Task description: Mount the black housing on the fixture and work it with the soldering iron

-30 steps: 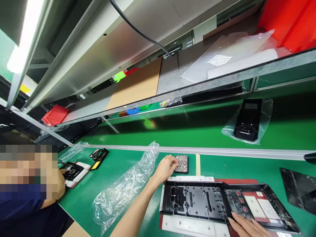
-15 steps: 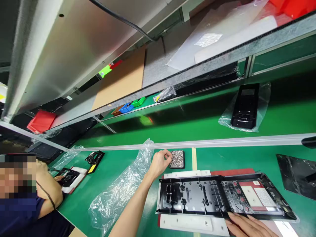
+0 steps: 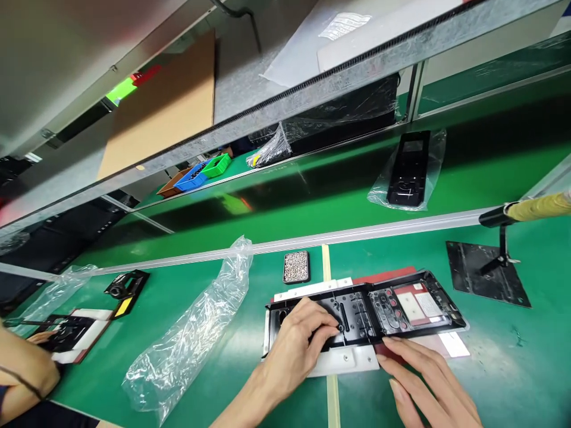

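Observation:
A long black plastic panel (image 3: 392,306) lies on a white fixture plate (image 3: 348,359) on the green bench. My left hand (image 3: 298,342) rests on the panel's left end, fingers curled down onto it. My right hand (image 3: 423,377) lies flat at the panel's near edge, fingertips touching the fixture, holding nothing. A small black tray of tiny metal parts (image 3: 296,267) sits just beyond the panel, apart from both hands.
An empty clear plastic bag (image 3: 191,333) lies left of the panel. A bagged black panel (image 3: 408,169) rests on the far belt. A black stand plate (image 3: 486,273) with a yellow-handled tool (image 3: 535,208) is at right. A co-worker's arm (image 3: 22,368) works at far left.
My left hand left the small tray of metal parts and came down onto the panel's left end. The camera tilted downward; my right hand stays at the near edge.

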Tool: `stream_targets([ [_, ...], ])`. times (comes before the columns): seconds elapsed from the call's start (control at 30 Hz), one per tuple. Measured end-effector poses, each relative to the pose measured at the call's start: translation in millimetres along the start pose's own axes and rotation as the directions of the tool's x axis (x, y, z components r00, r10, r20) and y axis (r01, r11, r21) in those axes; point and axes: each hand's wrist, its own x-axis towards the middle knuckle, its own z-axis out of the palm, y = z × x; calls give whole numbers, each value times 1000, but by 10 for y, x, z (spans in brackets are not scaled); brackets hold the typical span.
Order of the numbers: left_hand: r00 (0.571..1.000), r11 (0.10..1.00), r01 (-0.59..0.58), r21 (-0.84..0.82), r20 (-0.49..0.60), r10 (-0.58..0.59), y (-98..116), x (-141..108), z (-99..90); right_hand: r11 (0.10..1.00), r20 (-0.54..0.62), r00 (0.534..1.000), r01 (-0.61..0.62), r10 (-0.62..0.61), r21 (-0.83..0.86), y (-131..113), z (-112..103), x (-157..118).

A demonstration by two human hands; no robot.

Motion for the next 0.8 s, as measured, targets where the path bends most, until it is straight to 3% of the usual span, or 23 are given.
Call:
stream_targets([
  [0.1, 994, 993, -108, 49, 23, 107, -54, 25, 95, 1000, 5, 1000, -13, 13, 2, 1, -2, 23],
  [0.27, 980, 973, -196, 119, 57, 190, -102, 34, 124, 1000, -11, 1000, 6, -5, 31, -39, 0, 55],
  [0.53, 964, 952, -262, 160, 87, 251, -91, 36, 124, 1000, -21, 1000, 9, -8, 26, -66, 8, 41],
  [0.8, 968, 946, -251, 207, 55, 245, -124, 9, 140, 998, -2, 1000, 5, -5, 56, 30, 34, -26],
])
